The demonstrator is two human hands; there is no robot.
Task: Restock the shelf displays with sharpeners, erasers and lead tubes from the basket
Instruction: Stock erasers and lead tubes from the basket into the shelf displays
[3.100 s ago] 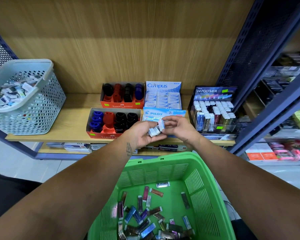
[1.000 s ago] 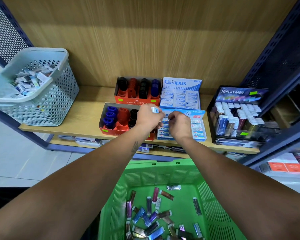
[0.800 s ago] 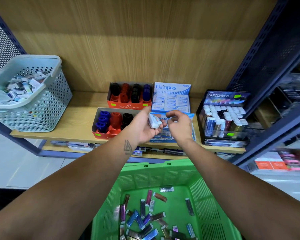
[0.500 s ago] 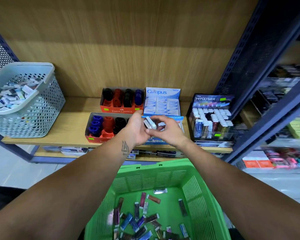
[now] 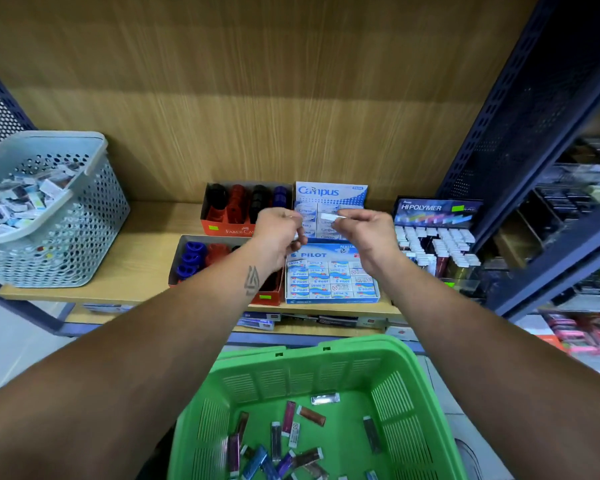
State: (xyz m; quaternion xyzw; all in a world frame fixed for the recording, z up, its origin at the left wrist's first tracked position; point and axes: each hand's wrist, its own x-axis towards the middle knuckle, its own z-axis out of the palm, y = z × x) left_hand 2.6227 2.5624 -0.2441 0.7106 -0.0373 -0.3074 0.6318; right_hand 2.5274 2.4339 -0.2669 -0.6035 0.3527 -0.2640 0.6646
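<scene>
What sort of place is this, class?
Most likely a stationery shop aisle: a wooden shelf carries a Campus eraser box, a Pilot eraser box and a Hi-Polymer lead display.

A stationery shop: shelf (image 5: 146, 258) displays of boxed erasers (image 5: 331, 278), sharpeners (image 5: 236, 206), leads (image 5: 433, 237).

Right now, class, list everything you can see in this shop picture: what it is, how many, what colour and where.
Green basket: one, green, nearest the camera, below the shelf.
Lead tubes: many, mixed colours, loose in the green basket.
Grey basket: one, pale grey, left on the shelf, full of small packets.
Sharpener boxes: two, orange, mid shelf, one behind the other.
Campus box: one, blue-white, back.
Pilot box: one, blue-white, front, holding erasers.
Lead display: one, dark, right.
Eraser: one, white, pinched by the right hand.
Left hand: over the sharpener boxes.
Right hand: over the Pilot box.
</scene>
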